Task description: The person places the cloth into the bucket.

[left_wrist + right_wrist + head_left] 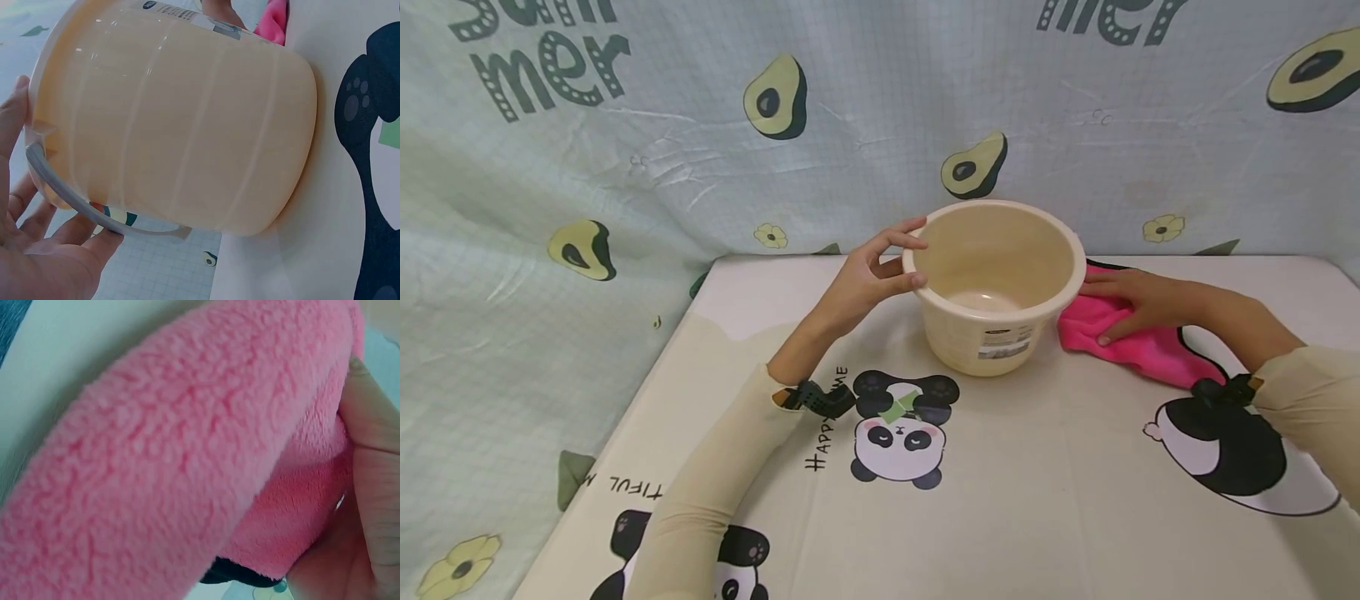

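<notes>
Here, left hand (874, 279) pinching cream bucket (958, 333) at left rim, right hand (1142, 300) holding pink cloth (1153, 352) under thumb, beside bucket

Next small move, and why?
Probably raise the cloth slightly with the right hand: that hand is on it, close beside the bucket, while the left hand grips the bucket, whose inside looks empty.

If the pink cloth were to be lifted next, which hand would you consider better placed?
Probably the right hand: it rests on the pink cloth, whereas the left hand holds the bucket by its rim, on the side away from the cloth.
</notes>
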`<state>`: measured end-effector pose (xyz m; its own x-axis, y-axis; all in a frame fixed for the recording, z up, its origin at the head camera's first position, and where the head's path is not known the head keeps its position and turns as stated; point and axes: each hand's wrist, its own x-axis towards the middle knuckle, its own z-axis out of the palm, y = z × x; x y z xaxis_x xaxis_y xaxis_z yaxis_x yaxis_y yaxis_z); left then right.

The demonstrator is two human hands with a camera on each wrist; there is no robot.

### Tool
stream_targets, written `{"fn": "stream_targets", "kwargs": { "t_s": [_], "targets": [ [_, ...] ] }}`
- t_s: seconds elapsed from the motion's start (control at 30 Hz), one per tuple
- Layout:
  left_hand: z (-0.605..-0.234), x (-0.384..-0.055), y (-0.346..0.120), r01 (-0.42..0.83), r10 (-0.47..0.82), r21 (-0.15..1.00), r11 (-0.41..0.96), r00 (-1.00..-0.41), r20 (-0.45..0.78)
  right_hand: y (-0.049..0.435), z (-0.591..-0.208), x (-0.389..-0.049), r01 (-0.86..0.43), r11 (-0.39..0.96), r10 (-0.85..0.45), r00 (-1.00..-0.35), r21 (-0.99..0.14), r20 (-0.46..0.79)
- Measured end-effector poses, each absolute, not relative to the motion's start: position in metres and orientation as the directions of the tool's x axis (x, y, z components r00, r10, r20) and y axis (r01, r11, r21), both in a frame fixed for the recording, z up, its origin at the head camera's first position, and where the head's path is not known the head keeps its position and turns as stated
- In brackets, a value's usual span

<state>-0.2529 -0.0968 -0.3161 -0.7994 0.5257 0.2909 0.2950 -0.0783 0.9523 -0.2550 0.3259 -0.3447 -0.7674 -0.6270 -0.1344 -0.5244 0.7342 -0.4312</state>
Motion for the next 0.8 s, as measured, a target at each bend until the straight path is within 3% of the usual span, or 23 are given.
{"fn": "stream_targets", "kwargs": {
  "t_s": [0.17, 0.43, 0.8],
  "targets": [
    [-0.316, -0.253, -0.097, 0.305, 0.521, 0.951, -0.057, -0.803, 0.289, 0.322, -0.343, -0.254, -0.529, 0.751, -0.609, -0.786, -0.394, -0.107],
    [-0.32, -0.253, -0.096, 0.304, 0.52, 0.952, -0.041, -0.807, 0.28, 0.32, -0.34, -0.245, -0.445, 0.769, -0.519, -0.853, -0.459, -0.043],
    [-0.319, -0.253, -0.096, 0.306, 0.522, 0.95, -0.066, -0.801, 0.294, 0.319, -0.317, -0.234, -0.31, 0.872, -0.36, -0.93, -0.378, -0.069]
  ]
}}
